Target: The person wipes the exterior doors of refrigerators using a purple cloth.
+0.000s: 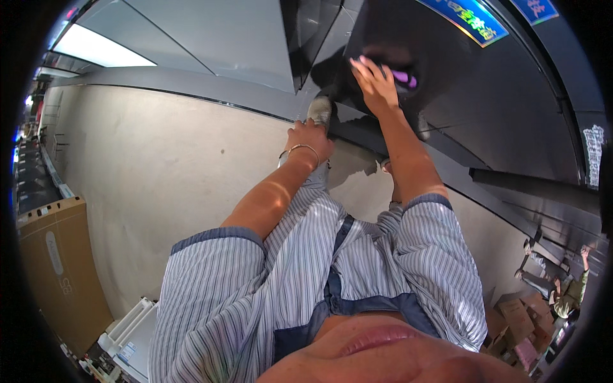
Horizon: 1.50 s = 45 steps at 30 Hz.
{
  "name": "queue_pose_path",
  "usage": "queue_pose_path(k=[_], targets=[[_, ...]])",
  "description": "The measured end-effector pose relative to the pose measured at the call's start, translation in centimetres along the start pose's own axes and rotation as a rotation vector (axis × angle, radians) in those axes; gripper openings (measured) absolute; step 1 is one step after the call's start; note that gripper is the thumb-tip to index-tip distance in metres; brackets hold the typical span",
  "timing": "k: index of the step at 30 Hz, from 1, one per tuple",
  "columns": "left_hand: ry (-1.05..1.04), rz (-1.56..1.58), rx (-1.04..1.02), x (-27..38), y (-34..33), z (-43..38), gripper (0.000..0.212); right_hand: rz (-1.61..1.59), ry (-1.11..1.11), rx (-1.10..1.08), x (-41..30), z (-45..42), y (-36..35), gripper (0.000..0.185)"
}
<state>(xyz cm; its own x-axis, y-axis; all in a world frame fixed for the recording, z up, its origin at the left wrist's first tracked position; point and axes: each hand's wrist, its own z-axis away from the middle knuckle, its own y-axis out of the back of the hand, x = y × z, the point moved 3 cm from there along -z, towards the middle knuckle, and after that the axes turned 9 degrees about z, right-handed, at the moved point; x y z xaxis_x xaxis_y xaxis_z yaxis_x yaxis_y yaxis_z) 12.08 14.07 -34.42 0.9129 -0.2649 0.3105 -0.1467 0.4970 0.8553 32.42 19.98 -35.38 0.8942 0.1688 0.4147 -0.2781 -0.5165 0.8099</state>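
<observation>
My right hand (376, 86) is at the glossy black panel (459, 95), its fingers around a small purple-and-black object (404, 77). A purple end sticks out to the right of the palm; the fingers cover the rest, so its kind is unclear. My left hand (310, 139), with a thin bracelet at the wrist, rests on my bent leg around the knee and holds no object. Just beyond it a light shoe (320, 109) shows at the foot of the panels. The dark surface reflects my arm.
A grey cabinet panel (191, 33) with a projecting corner stands left of the black one. Bright signs (471, 21) bear writing. On the left is a large cardboard box (62, 273); lower right are several cartons (515, 318) and another person (570, 292). Pale floor (182, 158) lies between.
</observation>
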Motion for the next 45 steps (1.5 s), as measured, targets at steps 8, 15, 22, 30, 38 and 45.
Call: queue_pose_path(k=[8, 15, 22, 30, 38, 45], targets=[[-0.017, 0.006, -0.019, 0.3, 0.2, -0.2, 0.045, -0.69, -1.208, -0.896, -1.5, 22.9, -7.5, 0.056], [-0.124, 0.039, 0.005, -0.2, -1.9, -1.9, 0.047, -0.764, -1.474, -0.765, -5.8, 25.6, 0.9, 0.07], [-0.504, 0.074, 0.031, 3.1, -2.3, 0.4, 0.057, -1.142, -1.616, -0.241, -5.9, 21.0, 4.4, 0.076], [-0.715, 0.558, -0.176, 2.2, -8.4, 1.8, 0.055, -1.557, -1.5, -0.31, -7.3, 17.9, 11.5, 0.076], [-0.101, 1.266, -0.5, -0.2, -12.9, 0.4, 0.061, -1.736, -1.464, -0.408, -9.0, 23.2, 10.8, 0.082], [0.24, 1.545, -0.265, -2.7, -6.0, 1.3, 0.035, -2.07, -1.671, -0.448, -9.4, 31.4, 5.1, 0.037]])
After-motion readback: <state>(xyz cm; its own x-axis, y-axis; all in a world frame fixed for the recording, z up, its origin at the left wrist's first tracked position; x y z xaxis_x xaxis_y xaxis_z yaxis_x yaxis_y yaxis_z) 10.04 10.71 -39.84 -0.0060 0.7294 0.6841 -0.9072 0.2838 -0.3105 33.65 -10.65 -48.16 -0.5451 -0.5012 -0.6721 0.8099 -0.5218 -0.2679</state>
